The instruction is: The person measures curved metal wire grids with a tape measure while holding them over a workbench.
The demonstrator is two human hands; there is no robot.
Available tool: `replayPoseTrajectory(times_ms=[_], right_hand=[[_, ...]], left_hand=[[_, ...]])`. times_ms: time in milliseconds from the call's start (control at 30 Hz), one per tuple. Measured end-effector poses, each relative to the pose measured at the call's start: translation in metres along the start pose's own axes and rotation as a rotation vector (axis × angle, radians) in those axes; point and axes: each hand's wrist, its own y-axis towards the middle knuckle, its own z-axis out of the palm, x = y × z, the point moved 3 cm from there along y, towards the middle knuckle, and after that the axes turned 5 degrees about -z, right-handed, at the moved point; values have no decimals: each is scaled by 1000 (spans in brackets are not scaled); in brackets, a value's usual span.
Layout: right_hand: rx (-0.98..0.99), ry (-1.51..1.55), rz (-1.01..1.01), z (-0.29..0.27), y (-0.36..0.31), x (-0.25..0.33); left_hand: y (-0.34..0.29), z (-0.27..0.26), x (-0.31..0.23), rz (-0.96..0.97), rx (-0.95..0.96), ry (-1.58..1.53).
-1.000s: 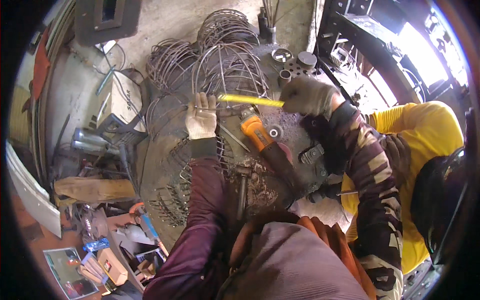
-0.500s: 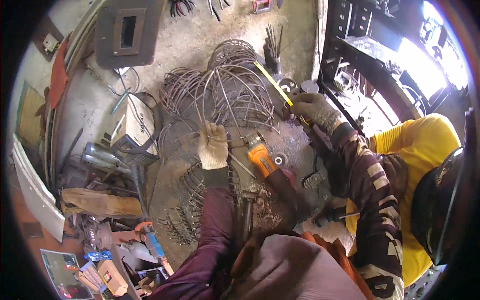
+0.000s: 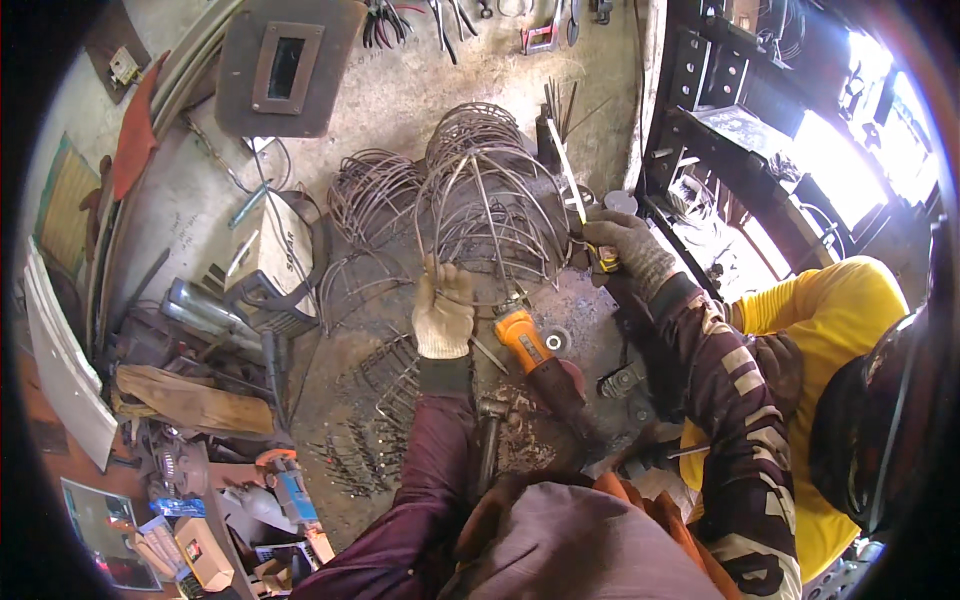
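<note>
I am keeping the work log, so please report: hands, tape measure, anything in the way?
Right hand gripping tape measure, blade out. Left hand at wire frame, grip unclear. Orange grinder beside left hand, possibly in the way.

The left hand [image 3: 443, 318] wears a cream glove, with a black cuff [image 3: 445, 377] and a maroon left sleeve [image 3: 435, 430] below. The right hand [image 3: 632, 243] wears a grey-brown glove; its right sleeve [image 3: 738, 385] is dark maroon patched with cream. In that hand, the tape [image 3: 607, 261] is yellow and black. Beyond the left hand, the wire cages [image 3: 375, 192] are rusty brown; to its right, the grinder [image 3: 521, 339] is orange with a dark handle. To the right hand's right, the co-worker's shirt [image 3: 832, 292] is bright yellow.
</note>
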Motion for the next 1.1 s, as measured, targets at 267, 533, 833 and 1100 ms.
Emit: replayPoseTrajectory(times_ms=[267, 533, 833, 1100], right_hand=[[94, 21, 33, -4, 0, -2], [237, -123, -51, 1, 1, 0], [355, -148, -52, 34, -20, 7], [380, -133, -13, 47, -30, 11]], left_hand=[[-5, -3, -2, -27, 103, -13], [3, -16, -7, -17, 5, 21], [51, -33, -33, -263, -377, 72], [54, -33, -48, -407, -369, 110]])
